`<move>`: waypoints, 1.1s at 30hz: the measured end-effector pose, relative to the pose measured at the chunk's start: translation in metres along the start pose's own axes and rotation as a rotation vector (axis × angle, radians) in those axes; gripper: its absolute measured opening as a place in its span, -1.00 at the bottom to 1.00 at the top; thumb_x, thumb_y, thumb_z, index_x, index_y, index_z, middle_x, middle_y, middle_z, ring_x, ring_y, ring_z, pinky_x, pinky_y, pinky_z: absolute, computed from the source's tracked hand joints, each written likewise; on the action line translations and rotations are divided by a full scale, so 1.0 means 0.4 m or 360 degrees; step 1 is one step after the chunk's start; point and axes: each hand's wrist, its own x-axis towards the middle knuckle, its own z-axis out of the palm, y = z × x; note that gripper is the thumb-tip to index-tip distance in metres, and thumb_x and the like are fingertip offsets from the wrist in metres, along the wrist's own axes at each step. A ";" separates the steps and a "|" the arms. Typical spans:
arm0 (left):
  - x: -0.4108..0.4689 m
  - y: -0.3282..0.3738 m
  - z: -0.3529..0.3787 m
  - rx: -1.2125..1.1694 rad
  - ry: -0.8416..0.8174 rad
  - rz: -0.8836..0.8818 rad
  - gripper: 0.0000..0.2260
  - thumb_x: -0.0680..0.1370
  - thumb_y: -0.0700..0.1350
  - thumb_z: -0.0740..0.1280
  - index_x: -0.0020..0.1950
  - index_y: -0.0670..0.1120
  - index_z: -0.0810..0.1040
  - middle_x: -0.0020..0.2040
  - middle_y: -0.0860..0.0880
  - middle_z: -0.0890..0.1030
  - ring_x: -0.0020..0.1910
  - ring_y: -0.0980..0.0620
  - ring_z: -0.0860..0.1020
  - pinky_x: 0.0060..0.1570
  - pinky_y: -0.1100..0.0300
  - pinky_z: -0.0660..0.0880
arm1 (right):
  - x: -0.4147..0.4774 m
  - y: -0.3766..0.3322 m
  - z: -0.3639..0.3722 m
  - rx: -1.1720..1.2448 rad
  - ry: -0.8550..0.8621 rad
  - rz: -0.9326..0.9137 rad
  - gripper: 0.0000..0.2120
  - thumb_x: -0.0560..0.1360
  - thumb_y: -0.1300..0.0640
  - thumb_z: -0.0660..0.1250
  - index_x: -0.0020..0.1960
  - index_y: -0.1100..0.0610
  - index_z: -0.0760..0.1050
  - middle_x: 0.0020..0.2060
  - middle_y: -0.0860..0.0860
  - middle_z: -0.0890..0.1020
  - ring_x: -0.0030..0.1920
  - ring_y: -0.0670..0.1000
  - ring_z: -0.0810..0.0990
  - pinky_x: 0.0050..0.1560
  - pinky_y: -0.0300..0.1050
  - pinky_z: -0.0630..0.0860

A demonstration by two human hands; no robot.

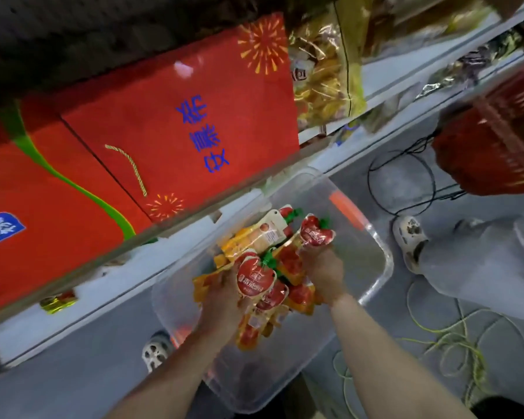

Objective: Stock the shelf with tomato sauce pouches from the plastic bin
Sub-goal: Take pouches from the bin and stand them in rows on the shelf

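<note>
**Both hands full over the pouch bin**

A person reaches down with both bare arms into a clear plastic bin (378, 261) that sits on a grey floor (73, 382) just beside the foot of a shelf (170, 234). The left hand (221, 297) is clasped around a tomato-shaped red pouch (254, 278) with a green top, held just above the heap. The right hand (322, 269) grips a second red pouch (316, 234) of the same kind, lifted a little higher and nearer the far wall of the bin. Under both hands lies a jumbled pile (285, 294) of red and orange sauce pouches, gathered toward the shelf side of the bin; among them, a pale pouch (270, 234) rests on top at the far end. The side of the bin nearest the camera shows bare plastic.

On the shelf board above the bin stand large red boxes (176, 128) with blue characters and gold firework prints, and beside them a gold-wrapped snack bag (321, 71). At the right edge a red basket (496, 140) hangs into view over black cables (403, 182). A yellow-green cord (454, 337) coils on the floor near a grey trouser leg (478, 261) and a pale clog (412, 240); another clog (155, 352) shows left of the bin.
</note>
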 end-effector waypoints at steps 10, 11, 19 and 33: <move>0.051 0.001 0.089 0.0235 0.0374 -0.0096 -0.36 0.37 0.17 0.49 0.33 0.08 0.28 0.28 -0.02 0.49 0.25 -0.07 0.47 0.19 -0.01 0.49 | 0.051 -0.046 0.087 0.0068 0.0316 0.0141 -0.21 0.32 0.05 0.58 0.37 0.31 0.26 0.25 0.30 0.46 0.25 0.31 0.44 0.29 0.13 0.35; 0.045 0.005 0.084 0.0139 0.0379 -0.0116 -0.38 0.39 0.17 0.47 0.33 0.08 0.27 0.25 -0.01 0.54 0.20 -0.06 0.53 0.15 0.01 0.54 | 0.054 -0.047 0.089 0.0142 0.0319 0.0150 -0.16 0.29 0.09 0.60 0.40 0.29 0.23 0.25 0.29 0.47 0.26 0.31 0.44 0.31 0.14 0.36; 0.028 0.010 0.012 -0.0352 0.0212 -0.0194 -0.32 0.48 0.08 0.42 0.50 0.01 0.17 0.26 -0.03 0.57 0.20 -0.07 0.57 0.16 0.09 0.51 | 0.050 -0.049 0.053 0.0484 0.0159 0.0289 0.12 0.21 0.19 0.57 0.53 -0.13 -0.05 0.17 0.14 0.60 0.17 0.27 0.58 0.22 0.21 0.53; -0.187 0.104 -0.293 -0.1098 0.0169 -0.0054 -0.33 0.54 0.19 0.30 0.55 0.02 0.13 0.48 0.06 0.33 0.45 -0.01 0.32 0.43 0.04 0.28 | -0.310 -0.194 -0.241 0.0994 -0.0293 -0.0031 -0.17 0.16 -0.52 0.45 0.13 0.11 0.59 -0.01 0.09 0.72 0.01 0.13 0.70 0.13 0.12 0.60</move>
